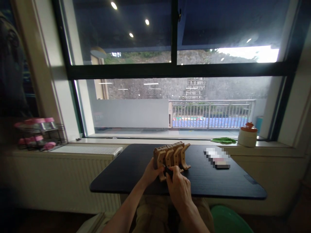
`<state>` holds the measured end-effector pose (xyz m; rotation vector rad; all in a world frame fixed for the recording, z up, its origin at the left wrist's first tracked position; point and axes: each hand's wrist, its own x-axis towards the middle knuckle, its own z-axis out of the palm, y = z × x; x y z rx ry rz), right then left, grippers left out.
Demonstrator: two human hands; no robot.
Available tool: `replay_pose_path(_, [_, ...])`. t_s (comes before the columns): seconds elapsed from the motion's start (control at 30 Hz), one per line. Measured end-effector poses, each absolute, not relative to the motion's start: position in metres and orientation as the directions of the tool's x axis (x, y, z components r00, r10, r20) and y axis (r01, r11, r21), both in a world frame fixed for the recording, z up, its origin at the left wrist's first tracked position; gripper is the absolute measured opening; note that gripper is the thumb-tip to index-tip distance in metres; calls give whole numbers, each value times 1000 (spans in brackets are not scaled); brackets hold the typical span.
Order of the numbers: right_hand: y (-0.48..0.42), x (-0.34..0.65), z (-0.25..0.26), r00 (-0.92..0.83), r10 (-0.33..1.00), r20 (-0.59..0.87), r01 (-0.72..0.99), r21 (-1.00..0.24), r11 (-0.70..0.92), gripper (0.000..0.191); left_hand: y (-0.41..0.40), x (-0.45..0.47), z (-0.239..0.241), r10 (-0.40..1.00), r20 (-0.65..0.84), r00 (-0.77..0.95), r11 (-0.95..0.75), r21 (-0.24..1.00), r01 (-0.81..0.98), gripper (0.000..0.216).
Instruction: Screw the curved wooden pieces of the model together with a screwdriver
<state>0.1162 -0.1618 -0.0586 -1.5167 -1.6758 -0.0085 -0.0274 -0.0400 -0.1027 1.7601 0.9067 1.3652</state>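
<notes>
A wooden rack with several curved hook-like pieces along a bark-edged board stands propped up on the dark table. My left hand grips its left end, with the thumb near the lowest part of the first hook. In my right hand is a small dark hand tool, its end pointing at the leftmost hook. The fingers cover most of that tool, so its kind and tip do not show.
The dark table sits against the window sill. On its right lies a blurred-out flat item. A green cloth and a white bottle with an orange lid are on the sill. At left are a radiator and a wire rack of pink-lidded jars.
</notes>
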Motion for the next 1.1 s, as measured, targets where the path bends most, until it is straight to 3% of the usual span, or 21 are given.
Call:
replay_pose_path(0.27, [-150,120,-69,174,860,480,827,-546,137,29,-40,-27,-102,862,468,198,-491,867,90,55])
replay_pose_path(0.57, [-163,120,-54,119,805,581,812,-524,259,17,-41,-27,-102,862,469,195,-492,866,93,54])
replay_pose_path(0.77, [-157,120,-57,134,775,618,841,-485,241,10,-41,-27,-103,858,477,192,-498,864,79,56])
replay_pose_path(0.97, [-152,124,-67,153,839,521,852,-500,155,21,-40,-26,-102,881,444,162,-461,883,86,59])
replay_pose_path(1.1, [-142,128,-77,174,890,422,785,-604,133,35,-42,-26,-100,886,436,158,-452,887,88,58])
